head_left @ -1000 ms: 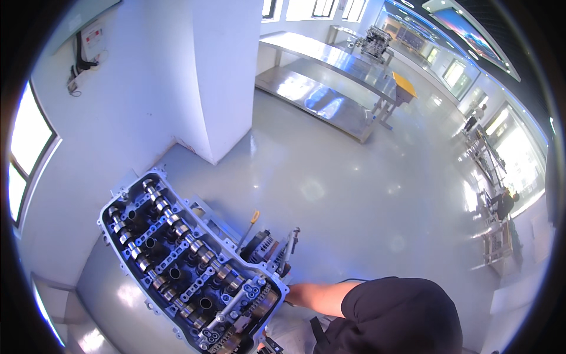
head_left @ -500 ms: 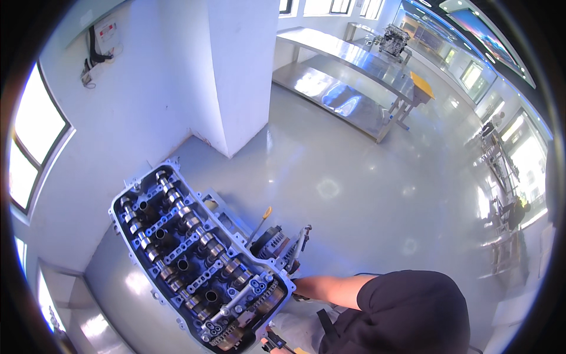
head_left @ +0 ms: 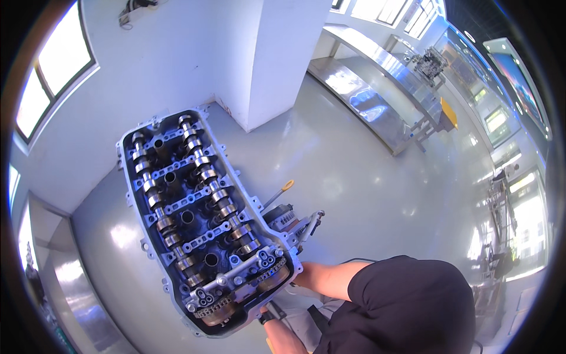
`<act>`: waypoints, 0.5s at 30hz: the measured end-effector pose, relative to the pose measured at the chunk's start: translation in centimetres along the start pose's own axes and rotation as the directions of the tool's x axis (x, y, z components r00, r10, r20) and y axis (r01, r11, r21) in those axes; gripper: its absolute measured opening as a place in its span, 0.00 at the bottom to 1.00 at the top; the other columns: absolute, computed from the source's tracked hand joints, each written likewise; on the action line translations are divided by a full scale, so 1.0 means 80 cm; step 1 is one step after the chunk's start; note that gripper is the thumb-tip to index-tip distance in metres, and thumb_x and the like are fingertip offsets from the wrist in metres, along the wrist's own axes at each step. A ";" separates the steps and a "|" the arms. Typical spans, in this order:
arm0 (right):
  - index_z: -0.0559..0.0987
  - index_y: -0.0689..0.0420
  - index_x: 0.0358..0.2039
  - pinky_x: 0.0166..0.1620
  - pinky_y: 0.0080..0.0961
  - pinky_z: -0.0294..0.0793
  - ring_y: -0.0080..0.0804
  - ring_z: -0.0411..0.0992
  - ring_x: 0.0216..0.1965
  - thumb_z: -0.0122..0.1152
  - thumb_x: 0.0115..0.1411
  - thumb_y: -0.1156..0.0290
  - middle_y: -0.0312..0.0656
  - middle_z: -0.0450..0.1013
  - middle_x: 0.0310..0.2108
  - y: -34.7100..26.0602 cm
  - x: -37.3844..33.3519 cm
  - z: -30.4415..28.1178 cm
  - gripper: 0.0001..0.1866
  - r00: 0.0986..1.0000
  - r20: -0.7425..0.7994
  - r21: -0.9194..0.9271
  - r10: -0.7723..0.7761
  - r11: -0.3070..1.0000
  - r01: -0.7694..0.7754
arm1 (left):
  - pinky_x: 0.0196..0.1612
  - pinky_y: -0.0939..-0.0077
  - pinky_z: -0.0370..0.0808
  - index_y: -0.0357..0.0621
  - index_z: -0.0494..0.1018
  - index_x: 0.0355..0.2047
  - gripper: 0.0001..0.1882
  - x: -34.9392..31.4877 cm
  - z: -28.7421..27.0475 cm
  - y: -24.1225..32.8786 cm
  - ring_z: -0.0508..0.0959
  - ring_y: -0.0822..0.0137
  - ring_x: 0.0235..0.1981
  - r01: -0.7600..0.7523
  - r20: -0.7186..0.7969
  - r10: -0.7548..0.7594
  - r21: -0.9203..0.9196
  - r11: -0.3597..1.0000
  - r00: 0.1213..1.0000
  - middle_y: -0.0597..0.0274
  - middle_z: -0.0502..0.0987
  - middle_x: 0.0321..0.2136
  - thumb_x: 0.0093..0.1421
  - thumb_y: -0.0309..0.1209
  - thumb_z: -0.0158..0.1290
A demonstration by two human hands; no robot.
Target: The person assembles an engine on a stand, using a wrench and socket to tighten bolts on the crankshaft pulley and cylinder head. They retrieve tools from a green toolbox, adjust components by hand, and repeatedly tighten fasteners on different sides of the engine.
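An aluminium engine cylinder head (head_left: pixel 194 218) with two exposed camshafts and a timing chain at its near end fills the middle of the view. My right hand (head_left: pixel 299 276) reaches in from a black short sleeve and touches the engine's near right corner; its fingers are hidden behind the casting. At the bottom edge, my left hand (head_left: pixel 276 333) sits just under the chain end and seems to grip a short dark-handled tool (head_left: pixel 268 312).
A yellow-handled dipstick (head_left: pixel 287 186) and a ribbed side unit (head_left: pixel 283 215) stick out on the engine's right. Behind stand a white pillar (head_left: pixel 283 59) and long steel benches (head_left: pixel 365 100) with a yellow part (head_left: pixel 448 112). Glossy grey floor (head_left: pixel 365 194) lies around.
The view has swung and closed in, so the engine looks larger and more centred. Both hands stay at its near chain end.
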State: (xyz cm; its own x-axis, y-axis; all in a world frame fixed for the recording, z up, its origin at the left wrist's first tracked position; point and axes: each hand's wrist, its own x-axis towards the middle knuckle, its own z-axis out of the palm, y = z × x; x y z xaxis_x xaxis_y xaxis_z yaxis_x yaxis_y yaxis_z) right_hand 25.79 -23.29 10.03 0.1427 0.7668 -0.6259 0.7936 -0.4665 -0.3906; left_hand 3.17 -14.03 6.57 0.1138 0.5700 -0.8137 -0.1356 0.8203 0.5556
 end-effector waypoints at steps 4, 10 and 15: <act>0.78 0.55 0.32 0.40 0.37 0.69 0.44 0.72 0.38 0.47 0.55 0.53 0.45 0.75 0.34 -0.005 0.001 -0.002 0.19 1.000 0.024 -0.049 0.014 0.999 -0.013 | 0.46 0.57 0.64 0.39 0.63 0.45 0.20 -0.019 -0.013 -0.020 0.65 0.51 0.46 0.016 -0.022 -0.017 -0.047 0.999 1.000 0.51 0.65 0.44 0.57 0.40 0.41; 0.78 0.56 0.32 0.40 0.37 0.69 0.45 0.72 0.38 0.47 0.55 0.53 0.46 0.75 0.34 0.000 -0.003 -0.034 0.20 0.998 0.045 -0.178 0.034 0.984 -0.026 | 0.45 0.57 0.65 0.39 0.64 0.43 0.20 -0.044 -0.002 -0.051 0.67 0.50 0.45 0.050 -0.078 -0.063 -0.156 0.987 0.995 0.50 0.67 0.42 0.57 0.41 0.41; 0.78 0.56 0.32 0.41 0.37 0.69 0.45 0.72 0.38 0.47 0.55 0.53 0.46 0.75 0.34 0.016 -0.019 -0.076 0.20 0.997 0.020 -0.228 0.070 0.971 -0.064 | 0.44 0.57 0.66 0.39 0.65 0.42 0.20 -0.065 0.013 -0.058 0.68 0.50 0.43 0.088 -0.097 -0.108 -0.193 0.977 0.989 0.49 0.68 0.41 0.57 0.41 0.41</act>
State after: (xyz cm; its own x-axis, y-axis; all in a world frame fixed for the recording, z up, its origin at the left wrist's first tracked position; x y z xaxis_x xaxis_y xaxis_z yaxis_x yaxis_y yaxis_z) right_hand 30.22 -22.37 14.60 0.1862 0.7230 -0.6653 0.8969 -0.4015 -0.1853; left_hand 4.21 -20.70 8.40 0.0323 0.4706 -0.8818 -0.3122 0.8428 0.4384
